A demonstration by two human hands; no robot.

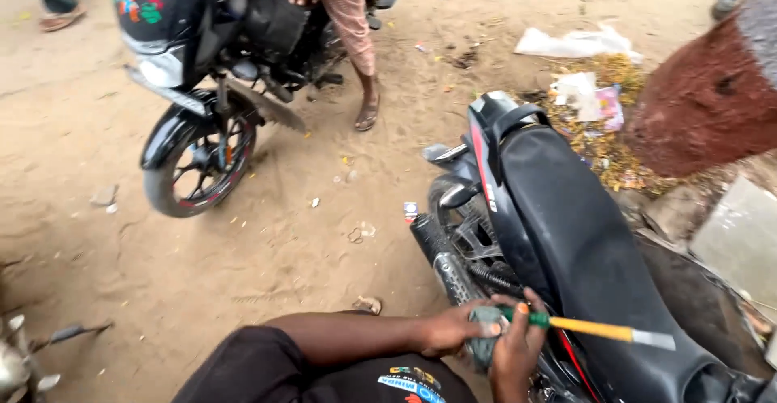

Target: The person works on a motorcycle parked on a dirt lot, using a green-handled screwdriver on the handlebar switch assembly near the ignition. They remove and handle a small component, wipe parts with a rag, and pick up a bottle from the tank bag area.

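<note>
A black motorcycle stands at the right with its seat toward me and its exhaust pipe low on the left side. My left hand reaches across from the left and closes on a grey-green rag-like lump against the bike's side, below the seat. Just right of it, my right hand grips a tool with a green and yellow handle. The tool lies across the seat's edge and its grey end points right. What the rag covers is hidden.
A second black motorcycle stands at the upper left on sandy ground, with a person's sandalled foot beside it. A red-painted tree trunk, a litter pile and a grey slab lie to the right. Metal parts sit bottom left.
</note>
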